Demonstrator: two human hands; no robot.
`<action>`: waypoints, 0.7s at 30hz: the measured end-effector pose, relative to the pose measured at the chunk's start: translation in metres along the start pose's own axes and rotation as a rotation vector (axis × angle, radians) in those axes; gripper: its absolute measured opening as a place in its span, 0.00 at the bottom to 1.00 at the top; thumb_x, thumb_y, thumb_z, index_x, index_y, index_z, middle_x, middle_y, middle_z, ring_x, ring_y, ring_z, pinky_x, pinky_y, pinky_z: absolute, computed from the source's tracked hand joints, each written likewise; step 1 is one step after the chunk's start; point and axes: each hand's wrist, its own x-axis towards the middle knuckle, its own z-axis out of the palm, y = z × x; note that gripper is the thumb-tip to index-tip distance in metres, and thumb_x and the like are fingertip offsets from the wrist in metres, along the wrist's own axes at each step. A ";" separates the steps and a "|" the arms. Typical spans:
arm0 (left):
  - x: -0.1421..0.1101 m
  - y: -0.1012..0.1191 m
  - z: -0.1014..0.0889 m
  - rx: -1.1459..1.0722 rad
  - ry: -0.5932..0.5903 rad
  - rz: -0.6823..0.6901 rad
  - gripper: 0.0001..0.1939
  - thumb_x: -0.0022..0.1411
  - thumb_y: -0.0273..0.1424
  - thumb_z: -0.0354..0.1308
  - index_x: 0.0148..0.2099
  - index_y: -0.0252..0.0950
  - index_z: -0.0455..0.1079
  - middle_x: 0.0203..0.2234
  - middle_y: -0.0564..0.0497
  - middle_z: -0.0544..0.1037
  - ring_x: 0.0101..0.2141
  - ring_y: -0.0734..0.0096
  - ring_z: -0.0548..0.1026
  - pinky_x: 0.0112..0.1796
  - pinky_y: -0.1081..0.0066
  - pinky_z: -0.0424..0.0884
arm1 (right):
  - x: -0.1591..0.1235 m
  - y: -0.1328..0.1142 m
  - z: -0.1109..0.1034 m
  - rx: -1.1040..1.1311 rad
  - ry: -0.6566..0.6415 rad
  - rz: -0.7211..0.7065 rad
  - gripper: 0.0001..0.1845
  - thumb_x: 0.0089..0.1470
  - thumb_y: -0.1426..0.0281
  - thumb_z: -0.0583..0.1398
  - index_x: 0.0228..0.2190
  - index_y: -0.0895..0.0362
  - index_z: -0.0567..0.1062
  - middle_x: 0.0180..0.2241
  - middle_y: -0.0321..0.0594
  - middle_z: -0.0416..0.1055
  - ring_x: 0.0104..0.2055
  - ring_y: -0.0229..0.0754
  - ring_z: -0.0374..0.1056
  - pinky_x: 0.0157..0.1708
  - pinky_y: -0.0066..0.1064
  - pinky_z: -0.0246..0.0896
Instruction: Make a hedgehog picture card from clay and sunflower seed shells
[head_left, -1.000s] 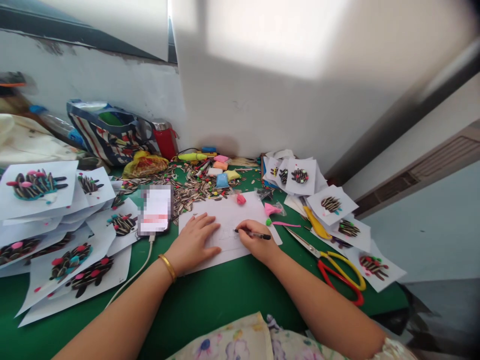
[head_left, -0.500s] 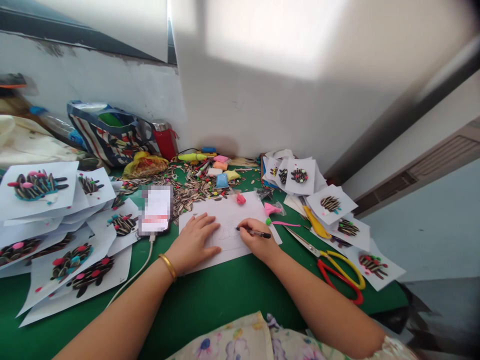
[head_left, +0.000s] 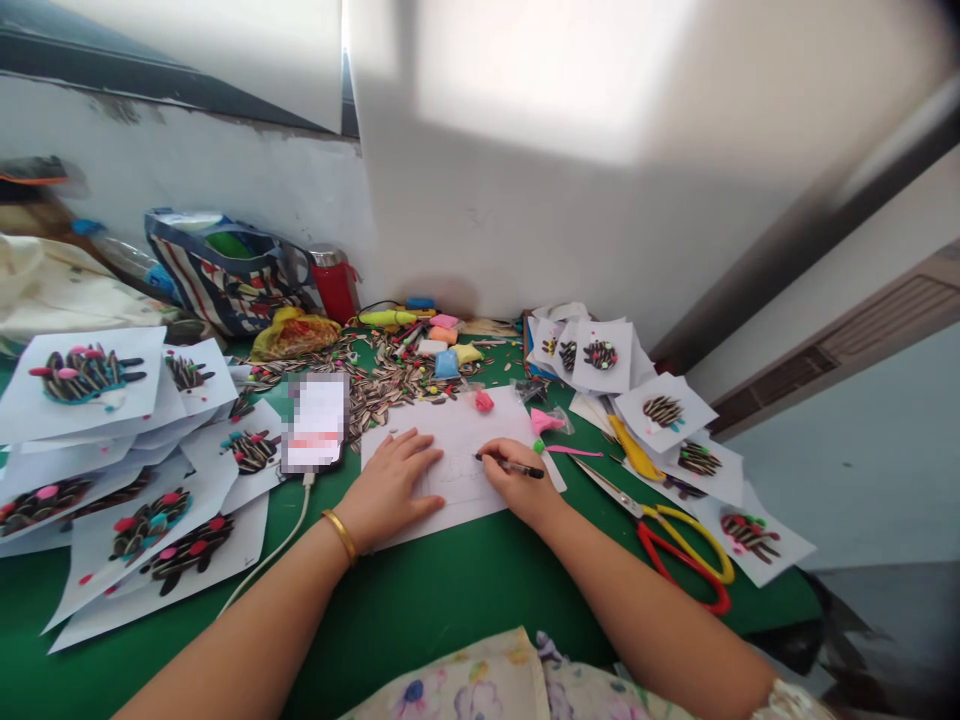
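Note:
A white sheet of paper (head_left: 420, 420) with faint drawn lines lies on the green table (head_left: 450, 590). Flat on its left part rests my left hand (head_left: 396, 485), fingers spread, with a gold bangle at the wrist. My right hand (head_left: 517, 487) is closed around a black pen (head_left: 525, 468), whose tip meets the paper near the faint lines. A red lump of clay (head_left: 482, 401) sits on the sheet's far edge. Close to my right hand are a pink clay piece (head_left: 546, 421) in clear wrap and a thin pink strip (head_left: 576, 450).
Scissors (head_left: 645, 510) with red and yellow handles lie at right. Seed-decorated cards (head_left: 667, 408) spread beyond them; more cards (head_left: 142, 385) are stacked at left. A phone (head_left: 319, 425) on a cable, loose sunflower seeds (head_left: 386, 375), clay packs (head_left: 445, 363) and a red flask (head_left: 334, 285) stand behind.
The whole view has shifted slightly to the right and down. Both hands keep nearly the same places on the paper, the pen still in my right hand.

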 end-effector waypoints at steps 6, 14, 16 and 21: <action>0.000 0.001 0.000 0.005 -0.017 -0.006 0.32 0.55 0.43 0.62 0.60 0.40 0.65 0.61 0.45 0.64 0.63 0.50 0.56 0.63 0.48 0.48 | 0.000 -0.001 -0.004 -0.005 0.020 0.007 0.09 0.53 0.70 0.56 0.32 0.54 0.77 0.32 0.37 0.75 0.35 0.41 0.69 0.36 0.30 0.62; 0.000 0.001 -0.001 -0.024 0.000 -0.002 0.31 0.54 0.43 0.63 0.59 0.42 0.66 0.61 0.45 0.65 0.63 0.49 0.56 0.62 0.47 0.48 | -0.010 -0.008 -0.001 0.008 -0.018 0.015 0.09 0.52 0.71 0.56 0.31 0.54 0.77 0.29 0.36 0.75 0.30 0.39 0.68 0.33 0.29 0.62; -0.001 0.001 0.000 -0.025 0.000 0.001 0.31 0.54 0.43 0.63 0.59 0.42 0.66 0.61 0.45 0.65 0.63 0.49 0.56 0.62 0.47 0.48 | -0.012 -0.010 0.001 -0.005 -0.042 0.001 0.09 0.52 0.71 0.56 0.31 0.54 0.77 0.29 0.35 0.75 0.31 0.39 0.69 0.34 0.29 0.62; -0.001 0.000 0.000 -0.036 0.007 0.003 0.31 0.54 0.43 0.63 0.59 0.42 0.66 0.60 0.45 0.65 0.62 0.49 0.57 0.62 0.47 0.49 | -0.012 -0.012 0.001 -0.039 -0.075 -0.022 0.09 0.53 0.70 0.57 0.33 0.53 0.78 0.31 0.36 0.76 0.32 0.40 0.69 0.35 0.30 0.62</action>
